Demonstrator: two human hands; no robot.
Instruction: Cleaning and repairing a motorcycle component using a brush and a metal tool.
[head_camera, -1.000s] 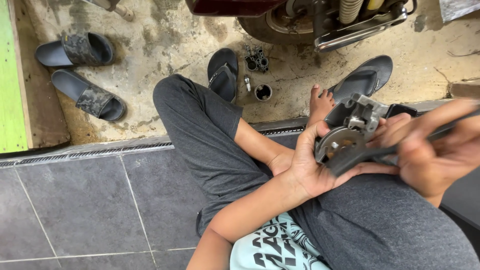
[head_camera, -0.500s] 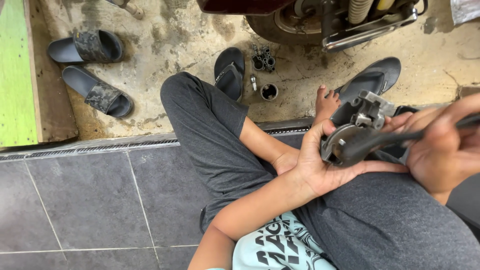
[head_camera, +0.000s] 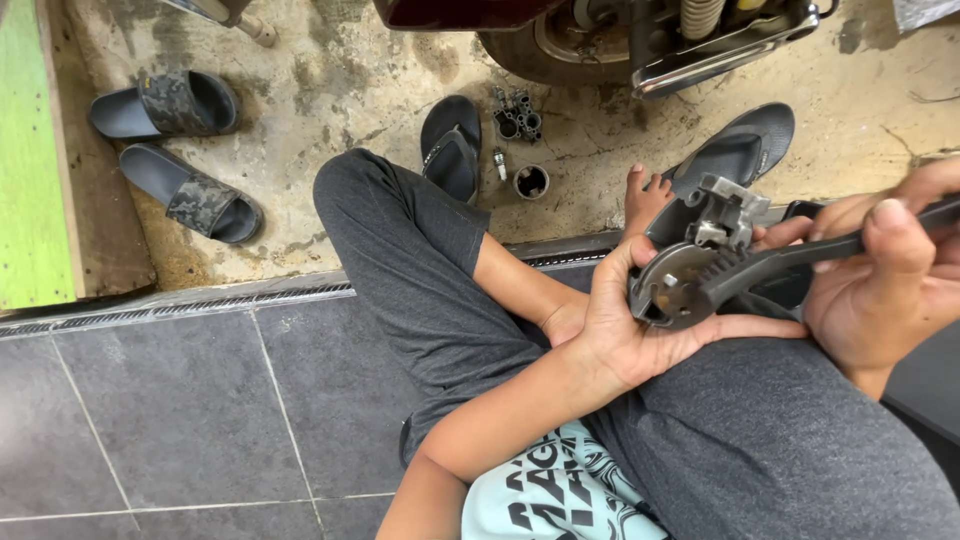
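My left hand (head_camera: 625, 335) cups a grey metal engine part (head_camera: 690, 265), a round disc with a blocky housing on top, held above my lap. My right hand (head_camera: 880, 280) grips the dark handle of a wrench-like tool (head_camera: 790, 255), whose toothed head rests against the disc's right side. I sit cross-legged in grey trousers, with a bare foot (head_camera: 642, 195) showing beyond the part.
On the concrete lie small sockets (head_camera: 518, 110), a spark plug (head_camera: 499, 165) and a round metal cup (head_camera: 531, 182). Black sandals (head_camera: 452, 145) (head_camera: 735, 150) flank them; two grey slides (head_camera: 180, 150) sit left. A motorcycle (head_camera: 620, 30) stands behind. A drain grate (head_camera: 180, 305) edges dark tiles.
The view has shifted slightly, so everything sits a little lower in frame. Both hands keep their hold on the part and tool, with the tool head still pressed on the disc.
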